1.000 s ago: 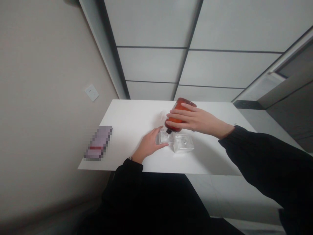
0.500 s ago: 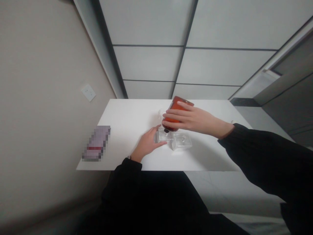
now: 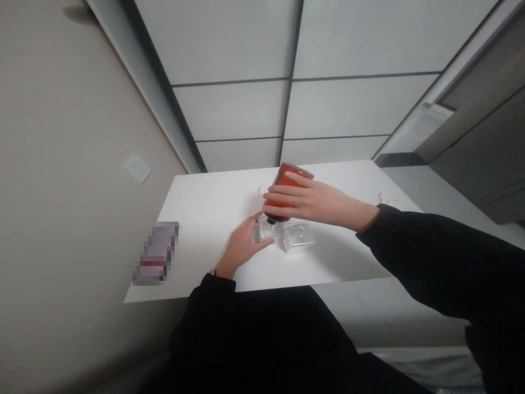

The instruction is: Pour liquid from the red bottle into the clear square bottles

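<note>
My right hand (image 3: pixel 305 198) is wrapped over an amber-red bottle (image 3: pixel 282 174), which is tipped with its dark mouth pointing down. Below that mouth is a clear container (image 3: pixel 270 229), and my left hand (image 3: pixel 241 245) grips it between thumb and fingers. Whether liquid is running out of the bottle cannot be made out. Touching or close beside the held container, on its right, stands a second clear square container (image 3: pixel 299 238) with a small round detail on top. Another small clear object (image 3: pixel 261 192), mostly hidden, is behind the bottle.
The white table (image 3: pixel 205 219) stands against white panelled doors (image 3: pixel 233 109). A pixelated purple-grey object (image 3: pixel 158 249) lies at its left edge. Something small and whitish (image 3: pixel 384 198) sits by the right edge. The left wall has a socket (image 3: pixel 137 169).
The camera view has turned slightly, so the scene sits a little further left and tilted. Both hands keep their holds; the bottle stays tipped over the clear container.
</note>
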A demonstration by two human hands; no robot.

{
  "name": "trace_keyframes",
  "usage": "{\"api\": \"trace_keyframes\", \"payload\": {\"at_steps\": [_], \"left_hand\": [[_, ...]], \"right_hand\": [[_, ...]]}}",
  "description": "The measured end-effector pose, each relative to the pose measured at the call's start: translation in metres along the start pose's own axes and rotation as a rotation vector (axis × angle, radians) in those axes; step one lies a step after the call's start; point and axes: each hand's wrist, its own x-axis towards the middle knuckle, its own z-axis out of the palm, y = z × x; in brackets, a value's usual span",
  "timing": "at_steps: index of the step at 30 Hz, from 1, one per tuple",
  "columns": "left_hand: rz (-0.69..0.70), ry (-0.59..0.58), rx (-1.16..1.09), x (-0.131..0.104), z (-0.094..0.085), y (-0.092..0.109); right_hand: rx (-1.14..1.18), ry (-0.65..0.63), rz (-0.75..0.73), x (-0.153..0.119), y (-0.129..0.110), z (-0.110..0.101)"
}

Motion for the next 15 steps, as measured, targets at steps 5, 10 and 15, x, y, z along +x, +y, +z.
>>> {"api": "trace_keyframes", "payload": {"at_steps": [5, 10, 15], "left_hand": [[0.012, -0.002, 0.007, 0.000, -0.002, -0.001], [0.017, -0.016, 0.016, 0.000, -0.002, -0.004], [0.001, -0.026, 0.034, -0.001, -0.002, -0.010]], "right_hand": [[0.346, 0.041, 0.250, -0.013, 0.000, 0.020], [0.513, 0.116, 0.466, -0.039, -0.002, 0.036], [0.667, 0.310, 0.790, -0.078, -0.027, 0.034]]}}
